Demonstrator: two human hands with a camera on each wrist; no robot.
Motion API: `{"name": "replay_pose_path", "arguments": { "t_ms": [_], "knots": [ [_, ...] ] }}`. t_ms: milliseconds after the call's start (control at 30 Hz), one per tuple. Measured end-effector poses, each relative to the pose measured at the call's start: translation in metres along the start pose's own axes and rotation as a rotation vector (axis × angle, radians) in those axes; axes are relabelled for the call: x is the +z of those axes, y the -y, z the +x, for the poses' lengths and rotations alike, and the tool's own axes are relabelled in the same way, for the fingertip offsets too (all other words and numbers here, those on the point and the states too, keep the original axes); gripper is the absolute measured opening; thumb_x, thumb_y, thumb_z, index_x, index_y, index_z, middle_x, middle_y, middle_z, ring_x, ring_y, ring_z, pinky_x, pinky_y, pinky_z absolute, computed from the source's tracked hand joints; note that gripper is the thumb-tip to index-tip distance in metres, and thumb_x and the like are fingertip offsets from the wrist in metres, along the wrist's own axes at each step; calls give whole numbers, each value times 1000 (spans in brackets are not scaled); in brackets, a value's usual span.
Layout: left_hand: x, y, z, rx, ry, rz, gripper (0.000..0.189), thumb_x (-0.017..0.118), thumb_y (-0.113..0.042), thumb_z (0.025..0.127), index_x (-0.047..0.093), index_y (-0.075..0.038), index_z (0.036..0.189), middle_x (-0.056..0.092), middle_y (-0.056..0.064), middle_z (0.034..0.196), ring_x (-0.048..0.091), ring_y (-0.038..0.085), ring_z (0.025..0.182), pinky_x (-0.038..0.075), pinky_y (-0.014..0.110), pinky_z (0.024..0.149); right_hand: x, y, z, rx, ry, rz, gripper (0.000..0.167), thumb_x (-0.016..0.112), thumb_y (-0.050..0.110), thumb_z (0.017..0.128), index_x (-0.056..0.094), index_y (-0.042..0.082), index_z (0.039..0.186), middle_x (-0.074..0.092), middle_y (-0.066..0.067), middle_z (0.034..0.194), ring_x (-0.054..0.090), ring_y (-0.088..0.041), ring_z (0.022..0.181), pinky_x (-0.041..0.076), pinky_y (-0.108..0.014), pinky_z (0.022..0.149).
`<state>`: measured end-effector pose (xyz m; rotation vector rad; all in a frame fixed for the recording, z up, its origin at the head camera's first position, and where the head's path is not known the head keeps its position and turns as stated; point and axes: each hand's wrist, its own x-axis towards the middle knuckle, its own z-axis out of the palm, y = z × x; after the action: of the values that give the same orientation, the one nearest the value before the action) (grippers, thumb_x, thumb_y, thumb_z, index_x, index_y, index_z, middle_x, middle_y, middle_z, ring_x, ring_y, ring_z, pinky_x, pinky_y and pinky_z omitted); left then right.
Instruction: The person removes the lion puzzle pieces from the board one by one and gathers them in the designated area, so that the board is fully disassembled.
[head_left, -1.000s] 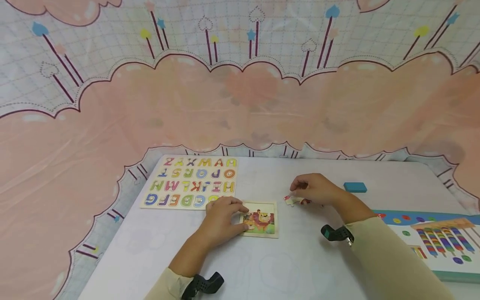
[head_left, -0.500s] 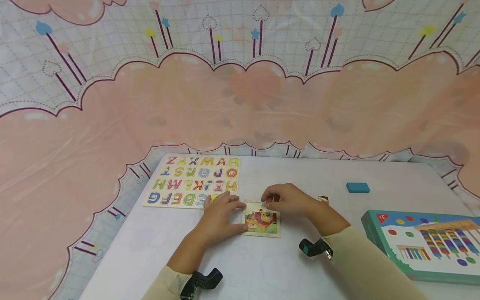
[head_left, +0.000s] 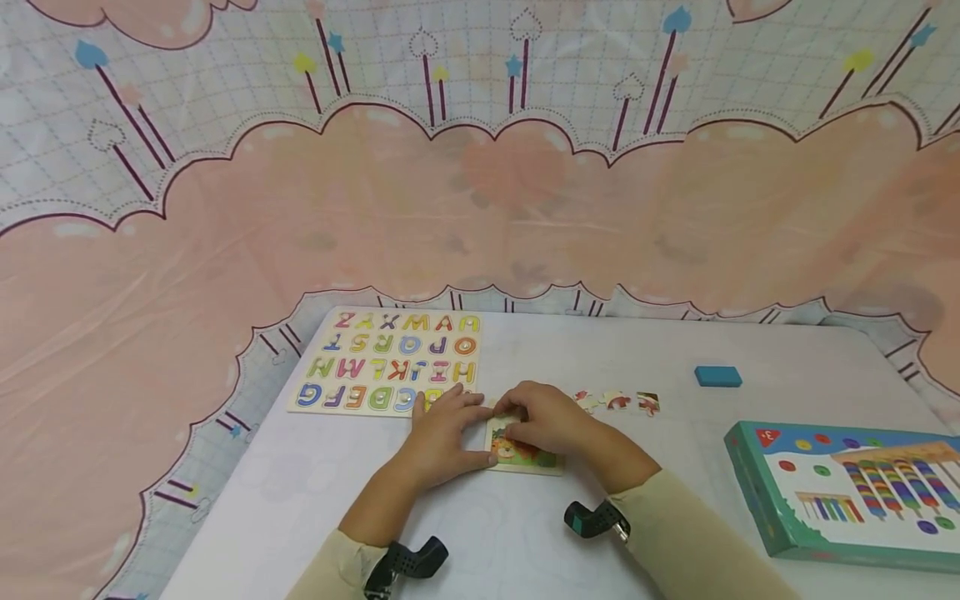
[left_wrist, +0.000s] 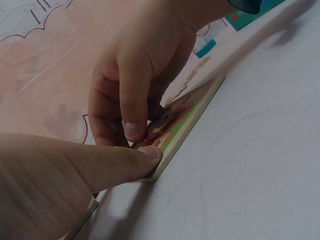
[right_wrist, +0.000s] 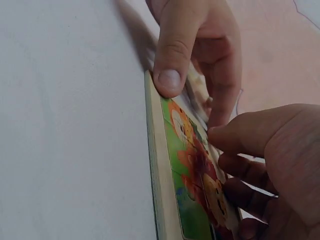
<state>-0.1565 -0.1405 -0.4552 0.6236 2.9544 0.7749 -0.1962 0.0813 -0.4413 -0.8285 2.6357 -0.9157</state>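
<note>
A small square jigsaw puzzle (head_left: pixel 504 454) in a pale wooden frame (right_wrist: pixel 162 190) lies on the table, showing an orange animal on green. My left hand (head_left: pixel 442 437) steadies its left side with fingers spread, the straight thumb (left_wrist: pixel 149 152) pressing on the near left corner. Over the upper left of the puzzle, my right hand (head_left: pixel 551 421) pinches a puzzle piece, which its fingertips hide. A short row of loose puzzle pieces (head_left: pixel 618 402) lies to the right beyond the right hand.
At the back left lies a wooden alphabet board (head_left: pixel 382 362) filled with coloured letters, reaching close to my left fingertips. A blue block (head_left: pixel 717 377) rests at the back right. On the right edge lies a flat green-edged box (head_left: pixel 840 492) picturing coloured beads.
My right hand has moved left from the row of loose pieces to the puzzle's upper left, uncovering the row. The left hand stays at the frame's left side.
</note>
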Motion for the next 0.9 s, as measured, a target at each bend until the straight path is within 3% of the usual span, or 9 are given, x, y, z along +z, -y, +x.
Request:
{"name": "replay_pose_path", "arguments": {
  "t_ms": [133,400,900],
  "knots": [
    [-1,-1,1,-12,11,-17,60,93,-40,82,74,-23,136,60,5,154,35,35,157,1,80,119,3,0,1,3,8,-14,16,80,15,95,78,14,112,66,4,107,58,-12,90,51,-36,86],
    [-1,0,1,-30,15,-26,60,94,-40,81,74,-22,135,60,4,153,35,34,157,1,79,120,6,1,3,-1,19,-39,20,78,8,96,78,13,116,72,2,112,62,-17,105,53,-44,102],
    [-4,-4,2,-43,18,-39,60,95,-38,79,75,-20,133,61,5,152,35,35,157,2,79,120,4,5,0,6,11,-27,20,74,3,97,75,11,115,70,-1,115,62,-22,113,51,-47,106]
  ]
}}
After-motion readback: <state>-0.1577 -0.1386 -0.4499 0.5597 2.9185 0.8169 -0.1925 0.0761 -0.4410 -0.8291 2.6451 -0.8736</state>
